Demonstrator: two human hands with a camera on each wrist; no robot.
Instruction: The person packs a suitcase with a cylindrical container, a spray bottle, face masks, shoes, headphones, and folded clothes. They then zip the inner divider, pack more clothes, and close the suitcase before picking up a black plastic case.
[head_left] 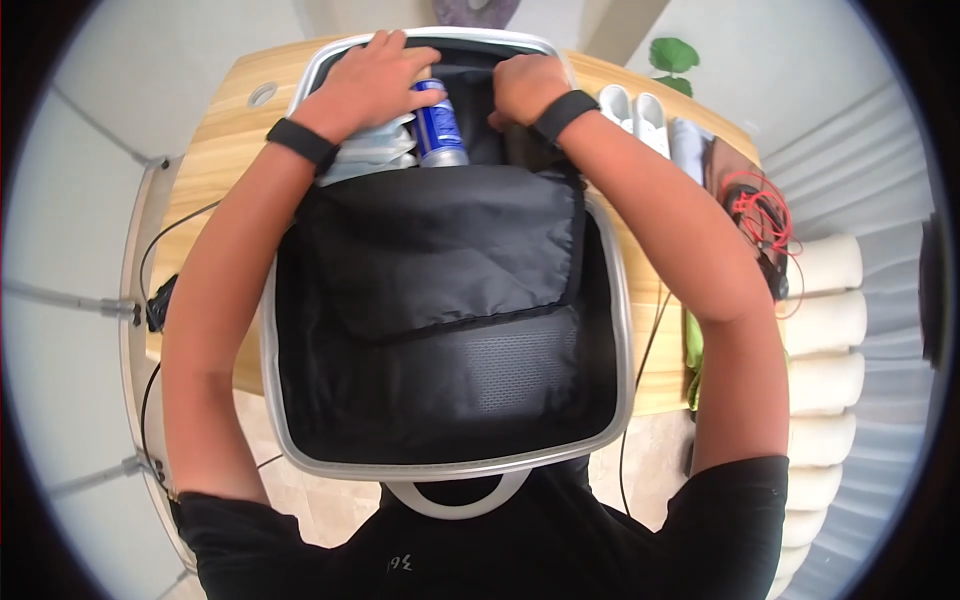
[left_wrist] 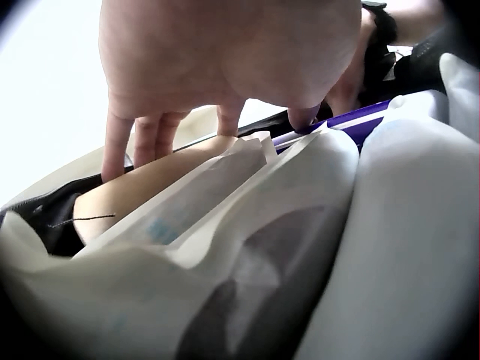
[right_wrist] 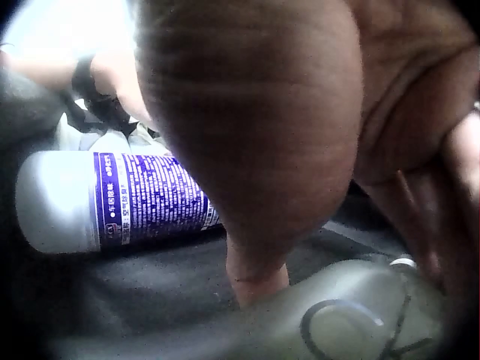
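Note:
In the open suitcase (head_left: 612, 330) on the table, my left hand (head_left: 372, 85) lies over a blue spray can (head_left: 438, 128). Its thumb touches the can, and the other fingers reach straight down past a tan rounded piece (left_wrist: 154, 184) along the case's far side. White soft packs (left_wrist: 300, 240) sit beneath that palm. My right hand (head_left: 530, 90) reaches into the far right corner, fingers bent downward. A translucent bottle (right_wrist: 345, 311) with a white cap lies right at its thumb and fingers, covering the tips; I cannot tell whether they grip it.
A black fabric divider (head_left: 450, 250) covers the case's middle. To the right are white shoes (head_left: 634, 115), a red cable (head_left: 765, 215) and a green item (head_left: 694, 350). A plant (head_left: 673, 55) stands behind the wooden table (head_left: 215, 130). A white carry handle (head_left: 460, 508) faces my body.

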